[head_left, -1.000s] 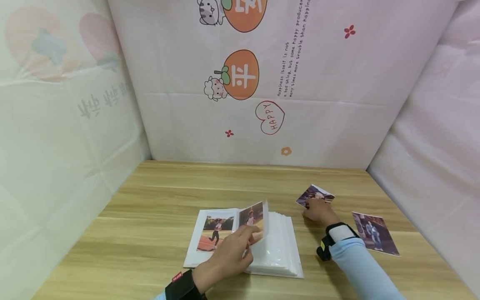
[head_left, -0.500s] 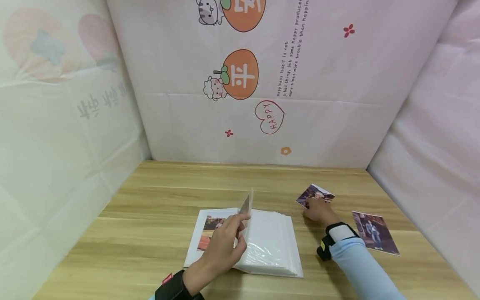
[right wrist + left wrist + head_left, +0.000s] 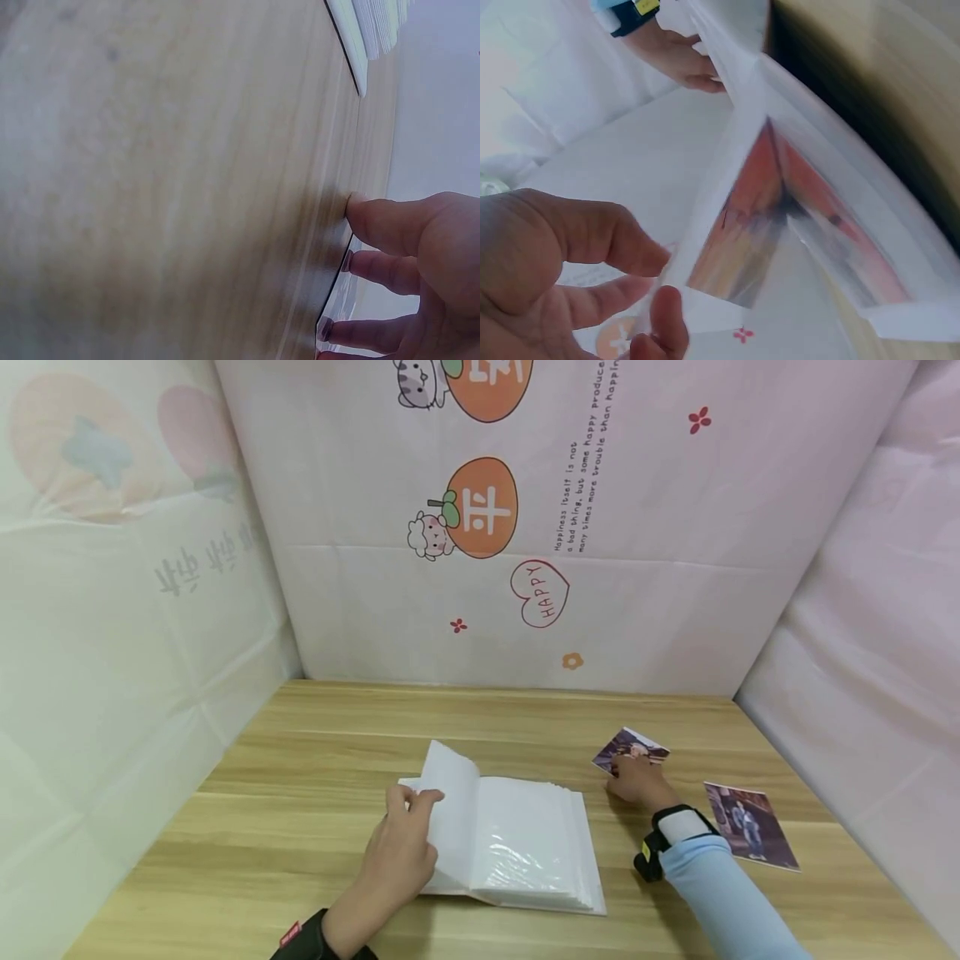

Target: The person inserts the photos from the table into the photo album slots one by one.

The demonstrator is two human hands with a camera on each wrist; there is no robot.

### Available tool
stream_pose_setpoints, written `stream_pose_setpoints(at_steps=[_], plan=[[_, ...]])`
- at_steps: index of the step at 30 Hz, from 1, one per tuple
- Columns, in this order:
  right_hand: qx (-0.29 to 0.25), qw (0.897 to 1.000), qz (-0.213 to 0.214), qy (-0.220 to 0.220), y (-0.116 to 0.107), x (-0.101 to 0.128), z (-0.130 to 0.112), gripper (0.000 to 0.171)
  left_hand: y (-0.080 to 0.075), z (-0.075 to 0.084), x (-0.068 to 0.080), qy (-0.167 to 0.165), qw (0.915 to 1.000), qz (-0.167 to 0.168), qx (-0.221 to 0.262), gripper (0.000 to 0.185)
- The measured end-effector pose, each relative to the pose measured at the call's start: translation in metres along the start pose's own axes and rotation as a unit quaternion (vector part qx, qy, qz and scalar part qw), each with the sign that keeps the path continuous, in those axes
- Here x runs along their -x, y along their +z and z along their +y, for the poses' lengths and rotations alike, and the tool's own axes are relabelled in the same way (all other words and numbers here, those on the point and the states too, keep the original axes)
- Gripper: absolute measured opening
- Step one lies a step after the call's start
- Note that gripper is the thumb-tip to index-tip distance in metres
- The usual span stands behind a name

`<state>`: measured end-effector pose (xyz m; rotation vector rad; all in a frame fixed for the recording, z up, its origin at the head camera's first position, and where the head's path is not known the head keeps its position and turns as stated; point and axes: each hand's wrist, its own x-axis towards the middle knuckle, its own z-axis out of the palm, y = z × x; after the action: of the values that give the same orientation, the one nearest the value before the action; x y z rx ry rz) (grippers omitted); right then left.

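- A second before, the page (image 3: pixel 450 793) stood near upright over the middle of the album (image 3: pixel 525 843) with its print facing the person; now it had swung over toward the counter's left edge, its white back up, and covered the running-figure print that had shown on the left leaf.
- The left hand (image 3: pixel 401 852) had gone leftward with the page; the right hand (image 3: pixel 637 781) and both loose photos had not moved.
- The left hand pinched the page's free edge between thumb and curled fingers (image 3: pixel 592 232), the page half lifted off the leaf beneath.
- The right hand lay on the near photo (image 3: pixel 630 749), fingers (image 3: pixel 382 270) fairly straight and pressing its edge to the counter (image 3: pixel 337 727), gripping nothing.
- The album lay open near the counter's front edge, about midway between left and right; the second photo (image 3: pixel 750 824) lay toward the right edge, apart from the hand.
- In the left wrist view a reddish print inside the turning page was blurred and unreadable.
- The right wrist view showed only the photo's edge and the corner of the album (image 3: pixel 367 37); what the photos pictured was too small to tell.
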<state>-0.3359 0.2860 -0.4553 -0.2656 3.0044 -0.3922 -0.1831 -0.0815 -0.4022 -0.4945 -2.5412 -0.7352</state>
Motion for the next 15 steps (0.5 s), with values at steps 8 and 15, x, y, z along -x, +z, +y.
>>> stream_pose_setpoints(at_steps=[8,15], plan=[[-0.003,1.0,-0.004,0.006,-0.001,0.001,-0.001,0.045,0.0,-0.02,0.009,-0.077,0.9902,-0.115,-0.02,0.048],[-0.013,1.0,0.001,0.005,-0.003,0.003,-0.003,0.044,0.006,-0.028,0.006,-0.149,0.96,-0.235,-0.025,0.041]])
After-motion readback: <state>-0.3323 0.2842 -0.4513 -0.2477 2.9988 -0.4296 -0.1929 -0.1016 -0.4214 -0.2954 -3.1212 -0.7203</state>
